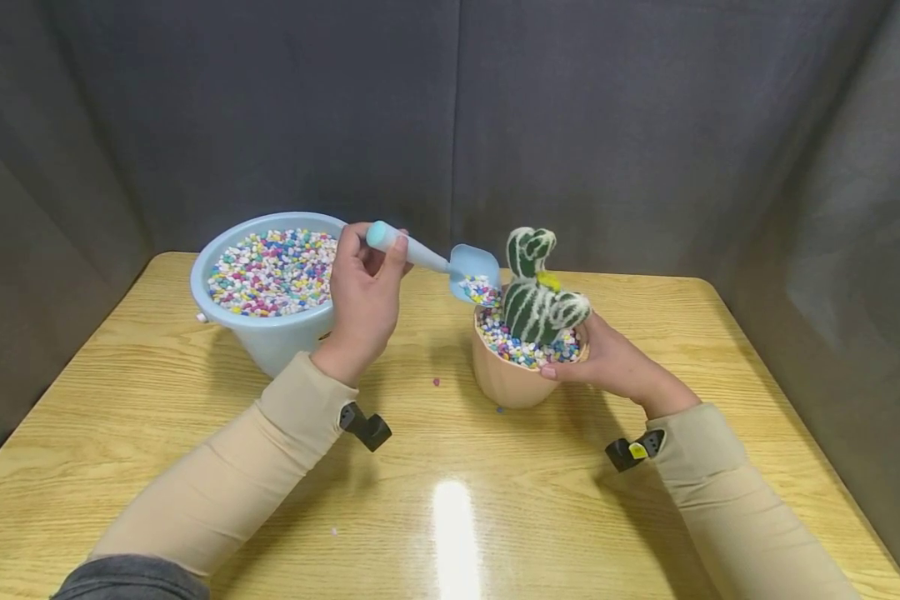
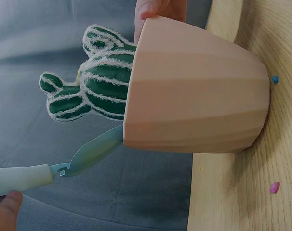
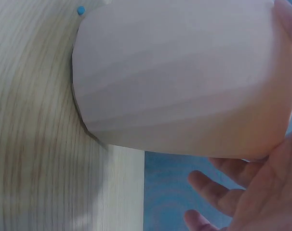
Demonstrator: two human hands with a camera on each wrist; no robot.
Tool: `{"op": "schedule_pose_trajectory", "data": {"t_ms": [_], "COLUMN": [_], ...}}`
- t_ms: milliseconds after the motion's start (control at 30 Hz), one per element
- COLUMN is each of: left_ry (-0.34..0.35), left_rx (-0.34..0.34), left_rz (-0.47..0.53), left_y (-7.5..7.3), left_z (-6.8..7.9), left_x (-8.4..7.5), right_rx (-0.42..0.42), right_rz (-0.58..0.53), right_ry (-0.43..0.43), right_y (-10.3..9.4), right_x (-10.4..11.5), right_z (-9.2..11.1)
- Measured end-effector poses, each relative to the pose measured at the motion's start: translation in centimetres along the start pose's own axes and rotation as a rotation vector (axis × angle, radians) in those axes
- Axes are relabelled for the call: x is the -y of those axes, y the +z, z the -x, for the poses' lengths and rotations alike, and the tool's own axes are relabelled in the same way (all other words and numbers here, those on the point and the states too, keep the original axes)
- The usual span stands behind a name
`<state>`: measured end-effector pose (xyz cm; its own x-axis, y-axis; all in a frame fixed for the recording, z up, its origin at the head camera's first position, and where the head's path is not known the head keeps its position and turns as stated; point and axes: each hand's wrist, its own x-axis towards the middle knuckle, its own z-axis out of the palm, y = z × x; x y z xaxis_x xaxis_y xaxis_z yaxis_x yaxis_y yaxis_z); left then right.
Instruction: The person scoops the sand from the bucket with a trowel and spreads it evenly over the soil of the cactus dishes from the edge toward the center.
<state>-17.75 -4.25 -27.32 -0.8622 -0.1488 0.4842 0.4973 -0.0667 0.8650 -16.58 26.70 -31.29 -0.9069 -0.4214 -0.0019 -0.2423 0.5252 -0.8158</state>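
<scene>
My left hand (image 1: 367, 296) grips the handle of a light blue toy shovel (image 1: 423, 257), raised above the table. Its blade carries a few multicoloured pebbles (image 1: 480, 290) and tilts down, with its tip at the left rim of a peach flowerpot (image 1: 513, 383). A green artificial cactus (image 1: 532, 312) with white fuzzy stripes and a yellow flower stands in the pot, with pebbles around its base. My right hand (image 1: 615, 362) holds the pot's right rim, thumb at the front; in the right wrist view, several fingers (image 3: 218, 192) reach past its far side.
On the left stands a light blue bucket (image 1: 277, 337) filled with multicoloured pebbles. A few stray pebbles, such as a pink one (image 1: 436, 382), lie on the wooden table (image 1: 540, 517). Dark grey cloth (image 1: 307, 108) hangs behind and at both sides.
</scene>
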Motion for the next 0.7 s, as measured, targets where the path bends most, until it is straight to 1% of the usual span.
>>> {"op": "schedule_pose_trajectory", "data": {"t_ms": [133, 233, 367, 600, 700], "left_ry": [0.028, 0.062, 0.101, 0.131, 0.146], "left_rx": [0.001, 0.0, 0.006, 0.04, 0.06], "left_rz": [0.003, -0.007, -0.025, -0.037, -0.054], "left_y": [0.09, 0.23, 0.35, 0.38, 0.36], "left_z": [0.01, 0.0, 0.01, 0.16, 0.24], "left_x": [0.15, 0.31, 0.47, 0.56, 0.61], "right_rx": [0.0, 0.011, 0.019, 0.016, 0.022], "right_rz": [0.024, 0.03, 0.029, 0.041, 0.036], "right_ry": [0.04, 0.052, 0.019, -0.047, -0.046], "right_y": [-0.14, -0.28, -0.37, -0.51, -0.64], "right_x": [0.06, 0.09, -0.01, -0.2, -0.17], "right_z": [0.13, 0.21, 0.09, -0.29, -0.35]}}
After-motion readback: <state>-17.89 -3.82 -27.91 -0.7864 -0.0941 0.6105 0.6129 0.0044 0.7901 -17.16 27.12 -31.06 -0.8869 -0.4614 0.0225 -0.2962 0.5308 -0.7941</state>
